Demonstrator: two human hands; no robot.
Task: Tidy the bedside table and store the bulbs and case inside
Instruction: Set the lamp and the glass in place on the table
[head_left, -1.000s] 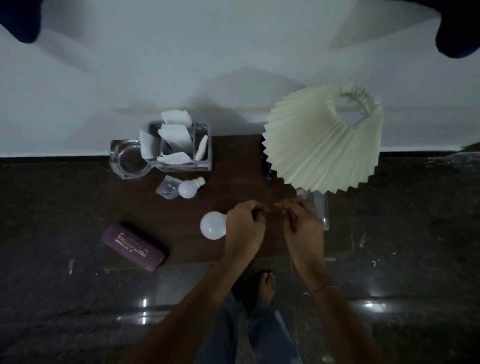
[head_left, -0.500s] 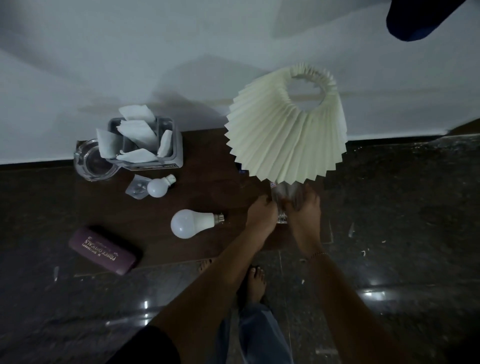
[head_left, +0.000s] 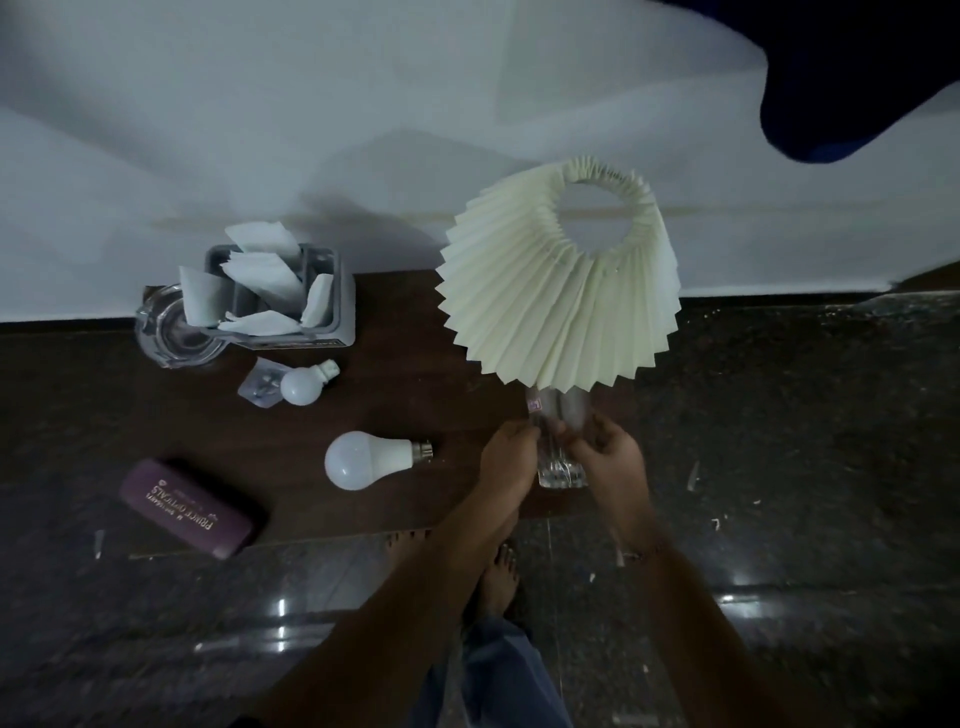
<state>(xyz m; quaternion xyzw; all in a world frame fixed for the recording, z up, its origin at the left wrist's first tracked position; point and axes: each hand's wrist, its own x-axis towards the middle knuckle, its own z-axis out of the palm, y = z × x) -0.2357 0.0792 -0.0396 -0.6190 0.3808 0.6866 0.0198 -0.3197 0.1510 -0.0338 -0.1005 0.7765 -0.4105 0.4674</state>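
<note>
Both hands meet at the lamp's clear glass base (head_left: 561, 457) on the table (head_left: 415, 332). The left hand (head_left: 511, 457) has its fingers curled against the base's left side; the right hand (head_left: 610, 452) cups the right side, fingers bent around the glass. The pleated shade (head_left: 550, 301) tilts just beyond the hands. The big bulb (head_left: 363, 460) lies just left of the left hand, untouched. The small bulb (head_left: 304, 384) is farther left and beyond it, the purple case (head_left: 189, 506) well left.
</note>
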